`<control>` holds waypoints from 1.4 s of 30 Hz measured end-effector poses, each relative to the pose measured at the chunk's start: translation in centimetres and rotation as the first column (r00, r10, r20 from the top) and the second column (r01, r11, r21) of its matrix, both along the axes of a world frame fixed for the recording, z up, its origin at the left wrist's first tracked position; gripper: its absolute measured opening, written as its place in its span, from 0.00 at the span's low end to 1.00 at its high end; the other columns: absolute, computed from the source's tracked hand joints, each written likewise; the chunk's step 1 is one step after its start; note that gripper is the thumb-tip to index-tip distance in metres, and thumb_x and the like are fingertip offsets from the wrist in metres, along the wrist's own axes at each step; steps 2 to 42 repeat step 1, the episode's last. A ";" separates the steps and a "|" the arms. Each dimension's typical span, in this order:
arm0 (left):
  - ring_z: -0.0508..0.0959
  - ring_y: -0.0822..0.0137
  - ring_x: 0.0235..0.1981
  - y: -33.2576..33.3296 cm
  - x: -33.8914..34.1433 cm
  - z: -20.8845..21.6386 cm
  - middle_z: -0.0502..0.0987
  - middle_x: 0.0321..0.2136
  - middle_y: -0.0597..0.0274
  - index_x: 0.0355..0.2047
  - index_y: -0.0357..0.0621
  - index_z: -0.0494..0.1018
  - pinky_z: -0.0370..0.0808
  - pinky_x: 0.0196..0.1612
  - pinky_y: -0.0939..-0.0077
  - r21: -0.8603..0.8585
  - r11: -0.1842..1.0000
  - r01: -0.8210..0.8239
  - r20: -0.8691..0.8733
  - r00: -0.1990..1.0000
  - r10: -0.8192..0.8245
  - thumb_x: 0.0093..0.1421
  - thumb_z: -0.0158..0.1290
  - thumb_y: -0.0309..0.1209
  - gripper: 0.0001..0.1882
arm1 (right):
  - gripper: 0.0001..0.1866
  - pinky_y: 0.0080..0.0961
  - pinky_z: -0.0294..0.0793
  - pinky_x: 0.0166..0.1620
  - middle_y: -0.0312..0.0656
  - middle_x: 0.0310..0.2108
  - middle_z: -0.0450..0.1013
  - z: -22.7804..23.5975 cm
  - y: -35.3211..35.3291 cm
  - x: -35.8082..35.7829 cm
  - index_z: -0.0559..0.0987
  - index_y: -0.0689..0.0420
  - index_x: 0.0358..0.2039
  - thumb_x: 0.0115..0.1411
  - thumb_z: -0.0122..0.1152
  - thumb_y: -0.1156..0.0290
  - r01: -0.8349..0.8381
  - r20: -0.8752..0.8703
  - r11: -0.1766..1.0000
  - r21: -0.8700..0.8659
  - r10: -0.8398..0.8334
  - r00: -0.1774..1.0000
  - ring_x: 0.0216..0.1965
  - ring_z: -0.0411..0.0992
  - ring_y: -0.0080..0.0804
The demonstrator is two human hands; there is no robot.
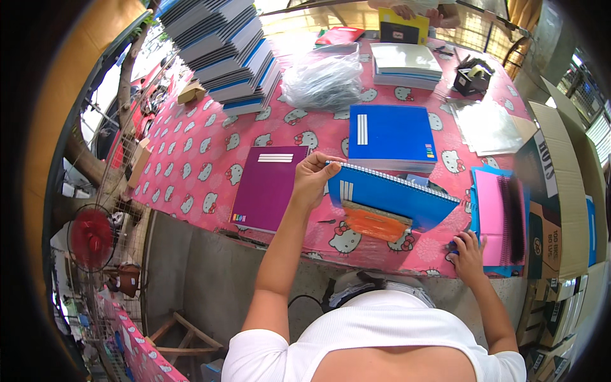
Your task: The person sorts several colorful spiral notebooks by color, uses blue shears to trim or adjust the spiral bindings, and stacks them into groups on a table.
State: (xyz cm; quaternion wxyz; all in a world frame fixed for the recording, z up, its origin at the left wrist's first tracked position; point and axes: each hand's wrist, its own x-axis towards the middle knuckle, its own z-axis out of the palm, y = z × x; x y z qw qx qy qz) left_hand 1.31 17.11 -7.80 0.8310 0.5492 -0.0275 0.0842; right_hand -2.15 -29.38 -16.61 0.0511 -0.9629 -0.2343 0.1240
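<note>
My left hand [314,181] pinches the top left corner of a blue spiral notebook [391,198], which stands tilted with its white coil edge upward. Against its lower front is an orange and brown block [377,223]. Near the table's front edge, my right hand [469,256] curls around a small dark blue object [452,246], mostly covered by the fingers. Just right of that hand are pink sheets [489,207] on blue covers, with black coils [511,219] on top. A purple notebook [264,191] lies left of my left hand; blue notebooks [389,134] are stacked behind.
Tall stacks of notebooks [226,54] rise at the back left, beside clear plastic bags [324,79]. White booklets [407,63] and a black desk holder [472,76] stand farther back. Cardboard boxes [547,184] border the right side. Another person's hand [404,11] holds a yellow item [415,27] across the table.
</note>
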 end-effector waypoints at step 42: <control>0.77 0.74 0.42 -0.1 0.2 0.0 0.75 0.47 0.53 0.50 0.37 0.70 0.74 0.47 0.83 0.090 0.996 0.007 -0.007 1.000 -0.007 0.57 0.58 0.23 0.20 | 0.43 0.66 0.30 0.64 0.45 0.67 0.47 0.7 0.6 1.1 0.57 0.52 0.65 0.51 0.64 0.58 0.029 -0.103 0.999 -0.023 -0.031 0.994 0.69 0.40 0.50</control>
